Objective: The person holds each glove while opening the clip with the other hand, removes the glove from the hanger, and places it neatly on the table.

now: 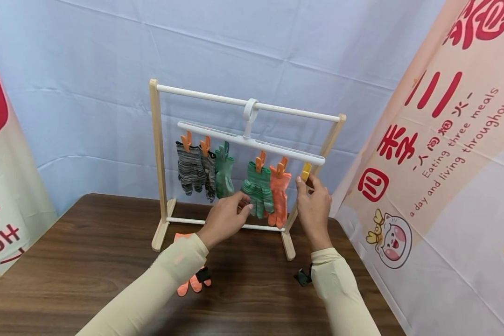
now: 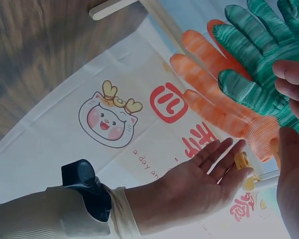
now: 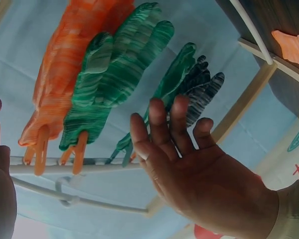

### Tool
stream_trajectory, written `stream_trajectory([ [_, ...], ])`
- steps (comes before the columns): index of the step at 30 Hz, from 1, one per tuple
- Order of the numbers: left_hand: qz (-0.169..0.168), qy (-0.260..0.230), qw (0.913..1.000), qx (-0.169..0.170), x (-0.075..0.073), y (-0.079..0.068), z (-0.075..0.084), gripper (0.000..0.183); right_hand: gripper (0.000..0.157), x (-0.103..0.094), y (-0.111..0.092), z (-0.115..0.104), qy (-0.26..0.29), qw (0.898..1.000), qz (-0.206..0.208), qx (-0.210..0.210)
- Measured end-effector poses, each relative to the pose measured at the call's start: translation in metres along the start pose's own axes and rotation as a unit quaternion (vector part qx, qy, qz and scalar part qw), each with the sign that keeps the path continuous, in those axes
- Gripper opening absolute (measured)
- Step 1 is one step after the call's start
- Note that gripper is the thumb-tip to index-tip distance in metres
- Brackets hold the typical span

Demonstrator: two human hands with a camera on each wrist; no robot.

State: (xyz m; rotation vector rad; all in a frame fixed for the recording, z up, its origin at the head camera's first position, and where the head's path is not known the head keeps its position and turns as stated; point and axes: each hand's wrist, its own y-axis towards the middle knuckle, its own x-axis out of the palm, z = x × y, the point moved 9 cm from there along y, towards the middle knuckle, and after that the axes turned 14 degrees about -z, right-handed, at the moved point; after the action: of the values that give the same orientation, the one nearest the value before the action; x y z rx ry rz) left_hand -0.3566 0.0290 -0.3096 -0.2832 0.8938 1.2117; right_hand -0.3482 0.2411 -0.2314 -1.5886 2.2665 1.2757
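My right hand [image 1: 313, 207] pinches a yellow clothespin [image 1: 305, 171] at the right end of a white hanger [image 1: 218, 134]. In the left wrist view the clothespin [image 2: 243, 167] shows between thumb and fingers. My left hand [image 1: 226, 217] holds nothing; its fingers are spread and loosely bent just left of a striped green glove [image 1: 258, 186]. Beside that one hangs an orange glove [image 1: 279, 196], both on orange clothespins. Farther left hang another green glove [image 1: 224, 175] on a green clothespin and two grey-black gloves [image 1: 191, 165] on orange clothespins.
The hanger hooks over the top bar [image 1: 206, 96] of a wooden rack [image 1: 156, 149], which stands on a dark brown table [image 1: 109, 261]. An orange glove [image 1: 184, 287] lies on the table, partly hidden by my left arm. A printed curtain [image 1: 424, 186] borders the right side.
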Motion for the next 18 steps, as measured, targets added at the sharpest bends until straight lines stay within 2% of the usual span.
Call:
stream_trajectory([
  [12,-0.002,-0.022,0.9993,0.031,0.000,0.006,0.007,0.030,0.050,0.005,-0.002,0.014,-0.016,0.998,-0.008,0.054],
  [18,-0.006,-0.029,0.9989,0.037,0.003,0.009,0.009,0.030,0.050,0.013,0.000,0.019,-0.042,0.996,-0.038,0.073],
])
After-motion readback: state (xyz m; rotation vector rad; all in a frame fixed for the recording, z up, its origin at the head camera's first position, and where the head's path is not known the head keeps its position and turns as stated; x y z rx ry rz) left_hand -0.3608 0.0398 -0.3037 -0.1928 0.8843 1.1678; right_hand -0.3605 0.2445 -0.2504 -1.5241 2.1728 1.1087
